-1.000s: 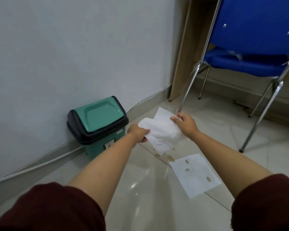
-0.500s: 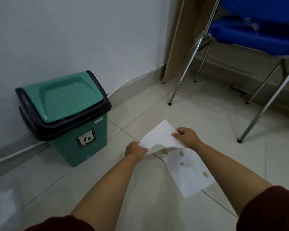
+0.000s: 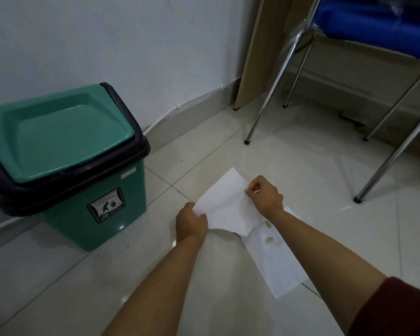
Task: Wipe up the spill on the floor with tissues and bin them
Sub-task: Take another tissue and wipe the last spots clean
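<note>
Two hands spread a tissue low over a tiled floor beside a green bin.

The bin (image 3: 66, 166) fills the left of the frame, lid closed. A stained tissue (image 3: 277, 258) lies flat at lower centre-right. Above it, the held tissue (image 3: 224, 204) is pinched by curled fingers: left hand (image 3: 190, 223) on its near-left corner, right hand (image 3: 264, 196) on its right edge.

Both hands came down from chest height toward the floor: the left hand (image 3: 190, 223) and right hand (image 3: 264, 194) lowered the held tissue (image 3: 224, 204), which went from bunched to spread out, until it overlapped the stained tissue (image 3: 275, 260) lying on the tiles.
</note>
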